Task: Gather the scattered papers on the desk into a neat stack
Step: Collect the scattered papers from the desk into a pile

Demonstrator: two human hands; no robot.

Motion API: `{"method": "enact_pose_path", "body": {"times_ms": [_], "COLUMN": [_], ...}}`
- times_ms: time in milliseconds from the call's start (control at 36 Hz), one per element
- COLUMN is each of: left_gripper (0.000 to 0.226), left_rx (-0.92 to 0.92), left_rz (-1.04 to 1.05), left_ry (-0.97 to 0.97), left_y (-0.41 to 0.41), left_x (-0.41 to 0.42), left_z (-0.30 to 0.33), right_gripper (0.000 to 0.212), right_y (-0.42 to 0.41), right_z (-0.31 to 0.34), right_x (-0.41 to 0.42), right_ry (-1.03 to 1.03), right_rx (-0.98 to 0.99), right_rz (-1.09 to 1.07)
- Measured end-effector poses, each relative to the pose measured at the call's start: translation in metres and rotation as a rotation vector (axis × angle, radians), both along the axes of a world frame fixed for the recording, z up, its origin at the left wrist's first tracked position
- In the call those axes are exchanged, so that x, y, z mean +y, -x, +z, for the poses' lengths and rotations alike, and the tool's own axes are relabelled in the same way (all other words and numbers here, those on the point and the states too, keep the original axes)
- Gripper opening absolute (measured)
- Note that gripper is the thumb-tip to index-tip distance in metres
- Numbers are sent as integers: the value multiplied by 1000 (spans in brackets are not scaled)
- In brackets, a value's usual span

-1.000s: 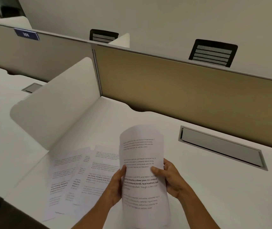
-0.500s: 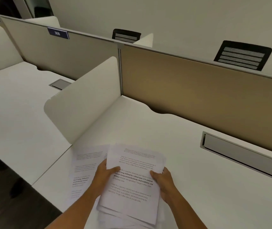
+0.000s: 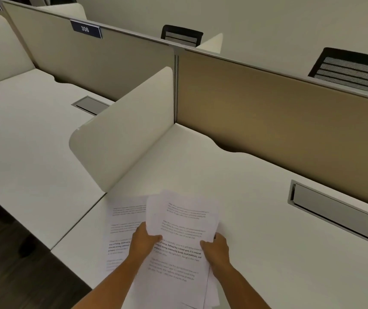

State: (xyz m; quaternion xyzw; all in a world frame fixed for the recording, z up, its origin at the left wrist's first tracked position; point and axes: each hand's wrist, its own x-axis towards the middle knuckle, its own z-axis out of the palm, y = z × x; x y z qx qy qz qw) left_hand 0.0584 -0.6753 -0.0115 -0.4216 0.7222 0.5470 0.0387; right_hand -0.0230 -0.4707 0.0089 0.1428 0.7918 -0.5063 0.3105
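Both hands held a loose bundle of papers [image 3: 178, 233] low over the white tabletop [image 3: 256, 219]: left hand [image 3: 144, 241] pinched its left edge, right hand [image 3: 216, 248] gripped the right edge. One more sheet [image 3: 122, 221] lay flat just left, partly under the bundle.

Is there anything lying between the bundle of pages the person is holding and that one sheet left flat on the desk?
Nothing visible. The loose sheet lies flat on the desk just left of the held bundle, partly under it and the left hand. The right hand grips the bundle's other edge. The white divider stands farther back.
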Motion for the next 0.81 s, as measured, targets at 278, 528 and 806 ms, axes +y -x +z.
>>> {"method": "enact_pose_path", "body": {"times_ms": [278, 528, 806], "left_gripper": [29, 60, 52], "left_rx": [-116, -325, -367], "left_rz": [29, 8, -35], "left_ry": [164, 268, 273], "left_y": [15, 14, 16], "left_x": [-1, 2, -1], "left_z": [-25, -41, -42], "right_gripper": [21, 36, 52], "right_y": [0, 3, 4], "right_z": [-25, -26, -34], "right_x": [-21, -33, -32], "right_ry": [-155, -392, -97], "right_rx": [-1, -119, -164], "right_rz": [11, 77, -27]}}
